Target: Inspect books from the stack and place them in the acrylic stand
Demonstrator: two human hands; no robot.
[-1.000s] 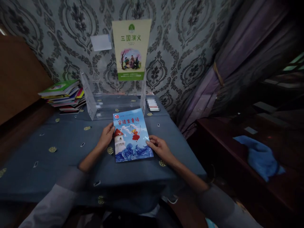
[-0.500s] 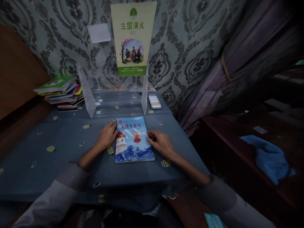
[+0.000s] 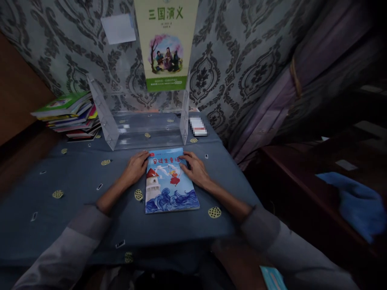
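Observation:
A blue picture book (image 3: 172,181) with red Chinese lettering and a wave-and-lighthouse cover lies flat on the tablecloth. Along its upper left edge rest the fingers of my left hand (image 3: 136,167), loosely stretched and not wrapped around it. My right hand (image 3: 196,170) is at the upper right edge, thumb and fingers apart, their tips on the cover. Beyond the book stands a clear acrylic rack (image 3: 110,125) with low, see-through shelves.
A stack of books (image 3: 68,112) sits at the back left. Behind the rack hangs a yellow-green poster (image 3: 166,52), beside a white card (image 3: 118,29). A small pixelated item (image 3: 198,126) lies right of the rack. On the dark red furniture at right is a blue cloth (image 3: 356,205).
My right hand has moved up along the book's right edge, its fingers now spread onto the cover. My left hand has shifted slightly upward. The view has tilted down a little.

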